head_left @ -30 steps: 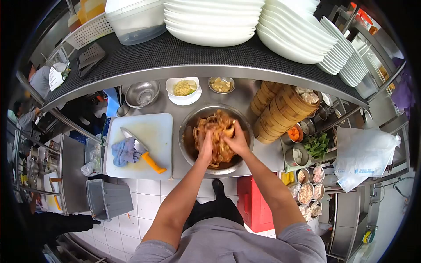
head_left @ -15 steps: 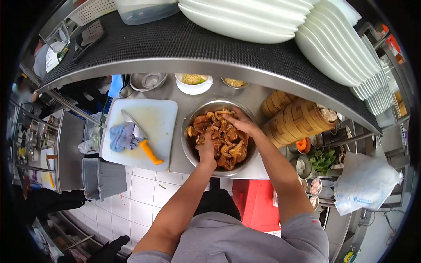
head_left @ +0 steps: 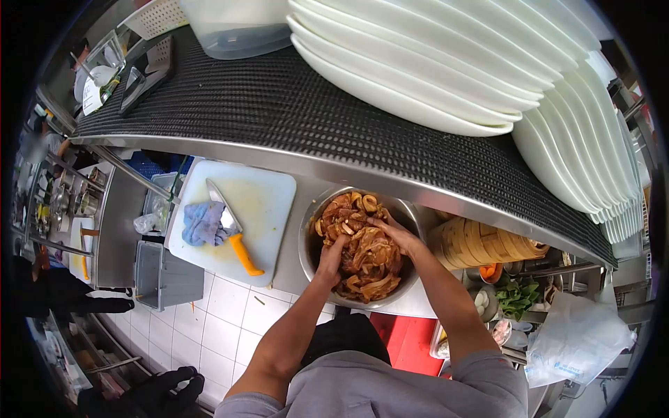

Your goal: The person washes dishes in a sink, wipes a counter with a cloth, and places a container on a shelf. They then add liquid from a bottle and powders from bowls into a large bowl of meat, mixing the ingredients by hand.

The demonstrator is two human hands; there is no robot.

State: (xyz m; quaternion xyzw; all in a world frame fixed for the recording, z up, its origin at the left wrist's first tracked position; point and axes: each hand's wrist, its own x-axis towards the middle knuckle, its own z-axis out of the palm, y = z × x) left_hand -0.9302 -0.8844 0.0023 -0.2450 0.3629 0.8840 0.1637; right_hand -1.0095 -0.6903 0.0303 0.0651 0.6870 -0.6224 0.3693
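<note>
A round steel bowl (head_left: 306,261) holds a heap of brown, sauce-coated meat pieces (head_left: 369,254). On the bowl's left side, my left hand (head_left: 332,259) is curled into the meat, its fingertips partly hidden among the pieces. My right hand (head_left: 395,235) grips the meat from the upper right, fingers bent over it. To the left lies a white cutting board (head_left: 268,202), with a knife (head_left: 244,254) that has a yellow handle and a bluish cloth (head_left: 203,224) beside its blade.
Above the counter runs a black-matted shelf (head_left: 230,104) with stacked white plates (head_left: 418,76). Bamboo steamers (head_left: 474,244) stand right of the bowl, near leafy greens (head_left: 517,298) and a plastic bag (head_left: 575,341). A grey bin (head_left: 171,275) is at lower left.
The view has shifted, so the shelf now covers the small bowls behind. Both hands have closed in on the meat, which is gathered into a higher heap.
</note>
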